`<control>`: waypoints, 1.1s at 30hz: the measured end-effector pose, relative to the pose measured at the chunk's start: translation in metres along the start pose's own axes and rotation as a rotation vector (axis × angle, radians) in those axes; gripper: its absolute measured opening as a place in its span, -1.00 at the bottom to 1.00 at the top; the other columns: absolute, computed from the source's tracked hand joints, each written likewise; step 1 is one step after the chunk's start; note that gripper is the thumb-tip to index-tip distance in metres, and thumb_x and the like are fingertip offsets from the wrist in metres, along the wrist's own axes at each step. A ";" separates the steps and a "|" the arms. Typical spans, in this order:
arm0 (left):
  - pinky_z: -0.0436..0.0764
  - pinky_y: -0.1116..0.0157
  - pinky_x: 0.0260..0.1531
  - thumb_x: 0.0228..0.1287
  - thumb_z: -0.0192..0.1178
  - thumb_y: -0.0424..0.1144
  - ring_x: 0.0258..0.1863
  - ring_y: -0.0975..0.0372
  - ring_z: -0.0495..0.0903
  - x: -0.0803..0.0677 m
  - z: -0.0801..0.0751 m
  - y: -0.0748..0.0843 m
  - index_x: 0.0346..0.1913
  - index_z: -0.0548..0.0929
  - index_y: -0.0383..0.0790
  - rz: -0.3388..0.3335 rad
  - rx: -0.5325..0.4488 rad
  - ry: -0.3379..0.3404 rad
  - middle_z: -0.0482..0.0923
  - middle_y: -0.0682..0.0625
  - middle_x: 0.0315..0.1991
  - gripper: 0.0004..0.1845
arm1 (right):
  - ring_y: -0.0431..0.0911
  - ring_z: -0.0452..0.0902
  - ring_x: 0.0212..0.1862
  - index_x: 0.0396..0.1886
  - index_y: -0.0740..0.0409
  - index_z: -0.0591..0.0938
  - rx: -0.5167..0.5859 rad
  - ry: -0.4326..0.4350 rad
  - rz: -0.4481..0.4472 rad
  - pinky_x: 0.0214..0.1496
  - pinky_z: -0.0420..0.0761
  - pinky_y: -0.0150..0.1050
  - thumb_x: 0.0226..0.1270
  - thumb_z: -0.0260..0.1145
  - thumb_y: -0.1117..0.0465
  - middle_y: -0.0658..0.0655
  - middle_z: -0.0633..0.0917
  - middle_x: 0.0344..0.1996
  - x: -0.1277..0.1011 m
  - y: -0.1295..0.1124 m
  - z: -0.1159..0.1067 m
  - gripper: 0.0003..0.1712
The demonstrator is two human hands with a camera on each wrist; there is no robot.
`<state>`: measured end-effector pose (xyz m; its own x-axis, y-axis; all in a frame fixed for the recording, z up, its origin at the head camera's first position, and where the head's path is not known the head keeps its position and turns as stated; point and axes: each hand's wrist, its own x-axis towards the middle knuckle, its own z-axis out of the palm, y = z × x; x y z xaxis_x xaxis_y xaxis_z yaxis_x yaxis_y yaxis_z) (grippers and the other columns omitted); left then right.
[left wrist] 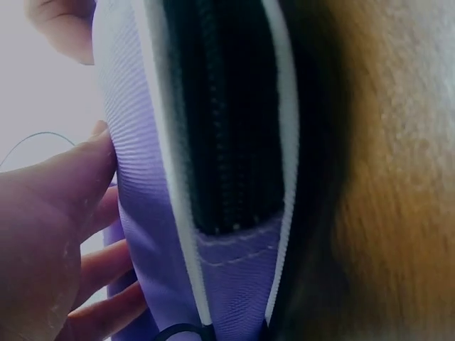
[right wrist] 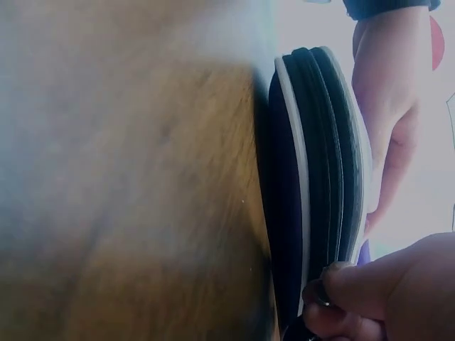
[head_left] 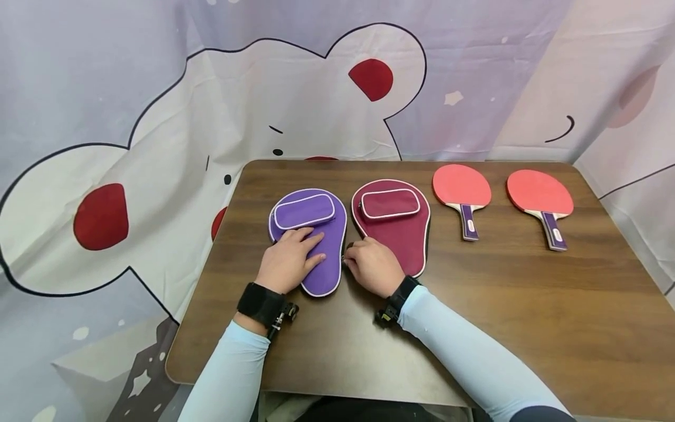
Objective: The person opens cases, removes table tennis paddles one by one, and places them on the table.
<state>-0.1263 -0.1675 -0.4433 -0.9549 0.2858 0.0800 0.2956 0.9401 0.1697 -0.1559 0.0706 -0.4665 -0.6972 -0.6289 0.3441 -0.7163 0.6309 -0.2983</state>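
A purple table tennis paddle case [head_left: 329, 246] with white piping lies flat, its small front pocket toward the back. My left hand [head_left: 287, 261] rests on its face below the pocket, fingers spread. At the case's right edge, my right hand [head_left: 375, 266] pinches a zipper pull [right wrist: 319, 290] between thumb and finger, as the right wrist view shows. The black zipper band [right wrist: 323, 156] runs along the side, and its stitched purple end [left wrist: 238, 249] shows in the left wrist view. Just right of that hand lies a dark red paddle case [head_left: 406, 237], partly covered by it.
Two table tennis paddles [head_left: 462, 186] [head_left: 540, 192] with red faces and purple-white handles lie at the back right of the brown wooden table [head_left: 527, 316]. A printed cartoon curtain [head_left: 263, 99] hangs right behind the table's back edge.
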 end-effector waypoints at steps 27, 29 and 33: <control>0.74 -0.14 0.01 0.61 0.29 0.18 0.31 -0.10 0.55 0.004 0.001 0.005 0.52 0.65 0.06 -0.016 0.054 0.026 0.58 -0.15 0.40 -0.43 | -0.01 0.68 -0.54 -0.58 -0.08 0.66 0.014 0.009 -0.004 -0.52 0.56 -0.02 0.27 0.63 0.14 -0.10 0.63 -0.66 -0.040 -0.034 -0.003 -0.68; 0.75 -0.14 -0.01 0.60 0.29 0.18 0.30 -0.10 0.55 0.005 0.001 0.005 0.51 0.66 0.06 -0.012 0.054 0.030 0.58 -0.15 0.39 -0.43 | -0.02 0.64 -0.58 -0.61 -0.10 0.62 0.008 -0.001 -0.001 -0.55 0.53 -0.03 0.26 0.63 0.13 -0.12 0.59 -0.68 -0.041 -0.037 -0.002 -0.64; 0.75 -0.14 -0.03 0.60 0.29 0.19 0.29 -0.10 0.56 0.005 0.001 0.005 0.51 0.66 0.06 -0.007 0.051 0.030 0.59 -0.15 0.38 -0.43 | -0.04 0.60 -0.61 -0.65 -0.15 0.58 -0.020 -0.028 -0.004 -0.58 0.48 -0.06 0.27 0.63 0.08 -0.14 0.57 -0.70 -0.043 -0.044 0.000 -0.59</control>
<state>-0.1296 -0.1610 -0.4425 -0.9554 0.2746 0.1089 0.2868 0.9505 0.1197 -0.0941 0.0701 -0.4685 -0.6951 -0.6435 0.3204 -0.7185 0.6371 -0.2791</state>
